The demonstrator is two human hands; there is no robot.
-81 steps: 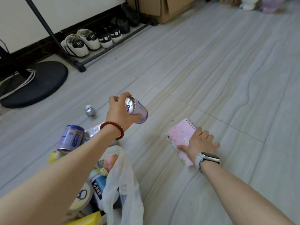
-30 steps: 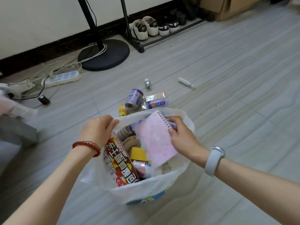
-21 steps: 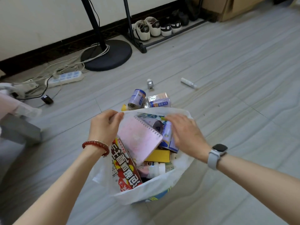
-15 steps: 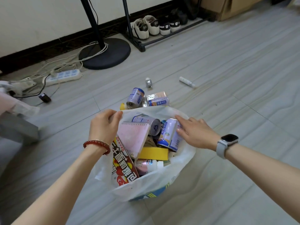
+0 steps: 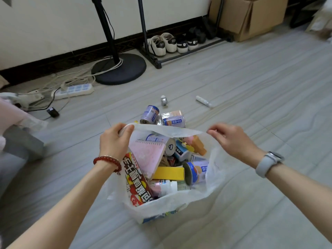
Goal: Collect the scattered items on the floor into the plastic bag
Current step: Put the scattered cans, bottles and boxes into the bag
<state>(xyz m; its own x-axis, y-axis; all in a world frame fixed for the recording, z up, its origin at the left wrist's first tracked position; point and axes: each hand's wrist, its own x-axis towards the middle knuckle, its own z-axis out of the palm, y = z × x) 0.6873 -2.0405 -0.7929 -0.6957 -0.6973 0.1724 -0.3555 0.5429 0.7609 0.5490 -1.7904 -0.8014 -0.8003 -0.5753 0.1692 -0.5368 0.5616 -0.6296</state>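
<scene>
The plastic bag [image 5: 179, 200] stands on the floor [image 5: 251, 87] before you, thin, white and slack, packed nearly to the rim with cans, boxes and a pink notebook [image 5: 149, 157], its mouth stretched wide. Your left hand [image 5: 115, 141] grips the far-left rim in curled fingers, and your right hand [image 5: 231, 139] pinches the right rim. You look to be between pickups: next, free one hand for the can [image 5: 150, 114], packet [image 5: 173, 120], small bottle [image 5: 163, 101] and white tube [image 5: 203, 101] lying just beyond.
</scene>
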